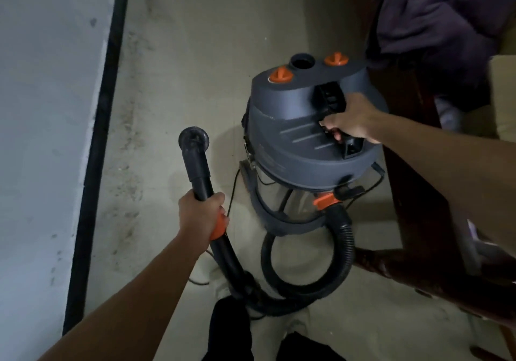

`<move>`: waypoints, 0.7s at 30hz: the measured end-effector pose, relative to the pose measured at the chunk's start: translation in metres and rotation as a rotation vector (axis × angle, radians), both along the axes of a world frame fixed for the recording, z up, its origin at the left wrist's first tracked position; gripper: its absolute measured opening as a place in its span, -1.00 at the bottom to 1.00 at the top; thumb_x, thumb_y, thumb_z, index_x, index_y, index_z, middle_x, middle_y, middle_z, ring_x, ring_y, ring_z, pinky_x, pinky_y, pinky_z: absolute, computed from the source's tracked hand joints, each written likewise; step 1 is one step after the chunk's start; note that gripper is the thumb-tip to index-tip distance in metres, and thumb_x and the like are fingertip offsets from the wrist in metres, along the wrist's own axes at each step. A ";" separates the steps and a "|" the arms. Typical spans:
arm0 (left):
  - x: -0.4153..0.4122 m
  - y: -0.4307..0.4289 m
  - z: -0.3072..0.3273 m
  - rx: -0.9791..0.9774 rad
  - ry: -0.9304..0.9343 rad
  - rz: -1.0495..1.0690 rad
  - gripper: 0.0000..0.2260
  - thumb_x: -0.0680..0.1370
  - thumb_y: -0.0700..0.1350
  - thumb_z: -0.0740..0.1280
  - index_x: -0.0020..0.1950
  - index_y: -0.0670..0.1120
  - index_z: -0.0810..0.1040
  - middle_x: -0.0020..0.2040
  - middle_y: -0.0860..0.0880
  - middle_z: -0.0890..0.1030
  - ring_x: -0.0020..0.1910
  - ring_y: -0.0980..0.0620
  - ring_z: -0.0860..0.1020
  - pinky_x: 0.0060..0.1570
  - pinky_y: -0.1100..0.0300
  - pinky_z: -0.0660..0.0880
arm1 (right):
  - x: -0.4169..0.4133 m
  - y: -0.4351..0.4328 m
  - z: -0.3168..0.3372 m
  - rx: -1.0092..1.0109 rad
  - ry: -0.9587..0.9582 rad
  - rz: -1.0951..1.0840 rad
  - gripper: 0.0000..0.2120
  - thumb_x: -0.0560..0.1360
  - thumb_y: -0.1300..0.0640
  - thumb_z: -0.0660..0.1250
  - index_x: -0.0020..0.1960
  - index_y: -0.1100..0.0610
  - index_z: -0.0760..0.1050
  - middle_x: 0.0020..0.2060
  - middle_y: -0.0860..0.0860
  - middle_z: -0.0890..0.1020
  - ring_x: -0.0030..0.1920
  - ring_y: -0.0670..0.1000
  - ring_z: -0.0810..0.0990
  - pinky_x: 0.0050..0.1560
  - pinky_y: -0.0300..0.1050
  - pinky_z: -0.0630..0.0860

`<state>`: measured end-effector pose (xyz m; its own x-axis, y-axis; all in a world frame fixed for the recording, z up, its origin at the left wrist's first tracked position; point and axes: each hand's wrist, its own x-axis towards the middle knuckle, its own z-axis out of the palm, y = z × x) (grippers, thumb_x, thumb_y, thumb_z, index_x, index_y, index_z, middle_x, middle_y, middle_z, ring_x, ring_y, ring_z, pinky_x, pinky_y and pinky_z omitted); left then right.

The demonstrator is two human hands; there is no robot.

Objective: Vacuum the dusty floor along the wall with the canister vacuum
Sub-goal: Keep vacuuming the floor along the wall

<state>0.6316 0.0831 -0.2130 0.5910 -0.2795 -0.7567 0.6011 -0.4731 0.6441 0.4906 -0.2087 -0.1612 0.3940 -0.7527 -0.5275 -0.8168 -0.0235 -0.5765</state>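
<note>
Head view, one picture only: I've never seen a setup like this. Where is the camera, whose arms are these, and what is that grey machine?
There is no robot here. The camera sits on a person's head and looks down, so the two bare arms are the wearer's own. The left hand grips the black plastic suction tube at its orange collar; the tube's round end points toward the pale dusty floor. The right hand grips the black carry handle on top of the dark grey canister vacuum, which has orange knobs. A black ribbed hose loops from the canister's lower front round to the tube. The white wall with its black skirting strip runs along the left. Dark wooden furniture with a purple cloth on it stands on the right.
</note>
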 end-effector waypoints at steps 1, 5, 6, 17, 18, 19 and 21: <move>0.006 -0.001 0.000 0.004 0.011 0.003 -0.86 0.43 -0.38 0.32 -0.14 -0.19 0.41 -0.43 -0.13 0.37 -0.56 -0.01 0.35 -0.48 0.19 0.43 | 0.000 -0.003 0.002 0.012 0.008 0.050 -0.87 0.47 0.32 0.38 -0.05 0.25 0.44 -0.44 0.13 0.58 -0.58 -0.02 0.49 -0.56 -0.17 0.45; 0.027 -0.013 -0.005 0.008 0.006 -0.024 -0.89 0.43 -0.36 0.33 -0.18 -0.22 0.43 -0.47 -0.12 0.42 -0.59 0.01 0.39 -0.48 0.17 0.45 | 0.003 -0.008 0.007 0.009 0.087 0.240 -0.81 0.44 0.32 0.42 -0.08 0.14 0.43 -0.54 0.01 0.57 -0.57 -0.04 0.51 -0.54 -0.20 0.45; 0.031 -0.017 -0.006 0.001 -0.002 -0.036 -0.89 0.43 -0.36 0.32 -0.20 -0.21 0.42 -0.47 -0.12 0.42 -0.60 0.00 0.38 -0.48 0.17 0.45 | 0.007 -0.008 0.006 -0.034 0.119 0.274 -0.80 0.42 0.26 0.45 -0.06 0.09 0.46 -0.46 0.00 0.61 -0.47 0.00 0.57 -0.43 -0.13 0.52; 0.059 -0.033 -0.014 -0.055 0.099 0.008 -0.93 0.42 -0.34 0.33 -0.15 -0.21 0.49 -0.27 -0.18 0.57 -0.53 -0.05 0.55 -0.40 0.06 0.55 | 0.089 0.003 -0.012 -0.511 0.335 0.352 -0.81 0.27 -0.09 0.38 -0.21 -0.01 0.52 -0.38 -0.11 0.50 -0.25 0.10 0.49 -0.42 -0.18 0.22; 0.059 -0.036 -0.014 -0.050 0.102 0.013 -0.92 0.42 -0.34 0.33 -0.14 -0.22 0.49 -0.25 -0.19 0.58 -0.53 -0.05 0.55 -0.40 0.06 0.55 | 0.094 0.001 -0.014 -0.513 0.324 0.340 -0.82 0.27 -0.09 0.38 -0.22 0.00 0.51 -0.38 -0.10 0.51 -0.26 0.10 0.50 -0.43 -0.20 0.21; 0.060 -0.039 -0.014 -0.046 0.105 0.022 -0.91 0.42 -0.34 0.34 -0.12 -0.22 0.49 -0.24 -0.20 0.58 -0.54 -0.04 0.55 -0.40 0.07 0.54 | 0.098 0.000 -0.015 -0.512 0.311 0.326 -0.81 0.26 -0.09 0.38 -0.23 0.00 0.52 -0.39 -0.09 0.52 -0.27 0.11 0.50 -0.43 -0.21 0.21; 0.064 -0.049 -0.011 -0.043 0.119 0.057 -0.88 0.42 -0.33 0.36 -0.08 -0.23 0.50 -0.24 -0.18 0.59 -0.54 -0.02 0.55 -0.42 0.11 0.55 | 0.106 -0.007 -0.016 -0.501 0.290 0.303 -0.80 0.25 -0.09 0.38 -0.22 0.01 0.54 -0.38 -0.07 0.54 -0.26 0.11 0.51 -0.43 -0.19 0.24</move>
